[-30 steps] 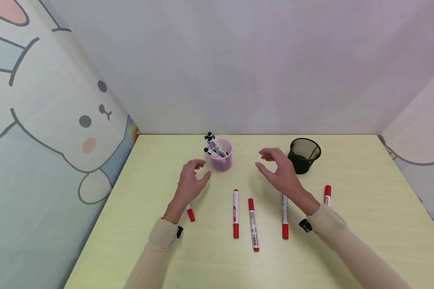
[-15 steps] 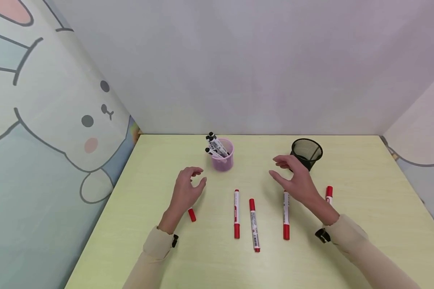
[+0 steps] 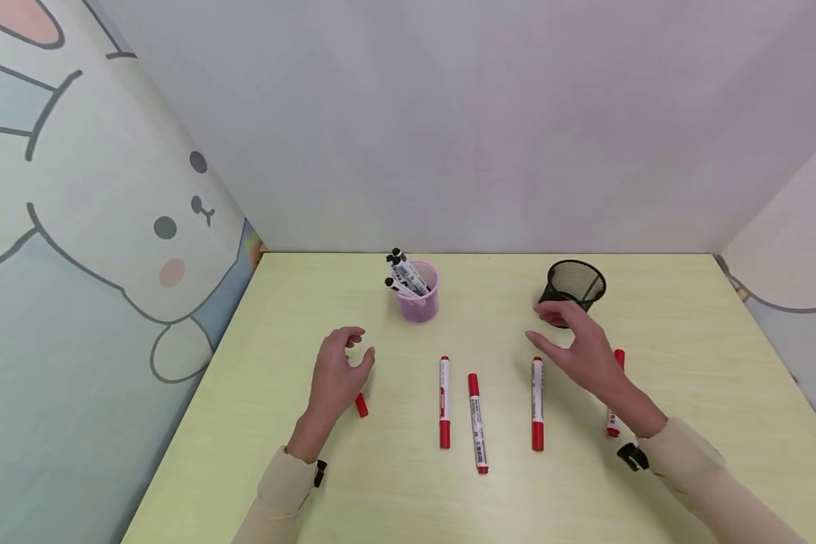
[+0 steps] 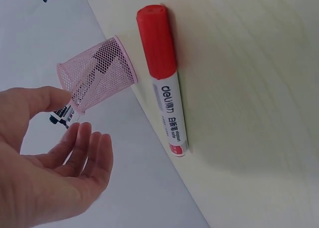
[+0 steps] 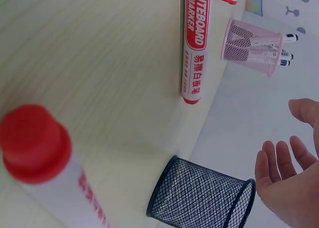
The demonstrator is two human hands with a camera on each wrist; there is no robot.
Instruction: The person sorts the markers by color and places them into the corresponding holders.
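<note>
My left hand (image 3: 333,378) is held over the table's left part, its fingers loosely bent with nothing in them. Below it lies a red-capped whiteboard marker (image 4: 164,83), mostly hidden by the hand in the head view. My right hand (image 3: 576,351), also holding nothing, hovers in front of a black mesh pen cup (image 3: 574,281) and overlaps its lower part there. Between the hands lie three red whiteboard markers (image 3: 445,400), spaced apart on the tabletop. Another red marker (image 3: 613,421) is partly covered by the right wrist.
A pink mesh pen cup (image 3: 418,307) stands at the back, left of the black one, with several black-capped markers (image 3: 408,276) leaning in it. Behind the pale wooden table (image 3: 489,325) rises a plain light wall (image 3: 476,136). A cartoon-printed panel (image 3: 109,211) borders the left side.
Both hands have drawn back toward the near side and spread apart, the left leftward and the right rightward. The markers and cups lie where they were.
</note>
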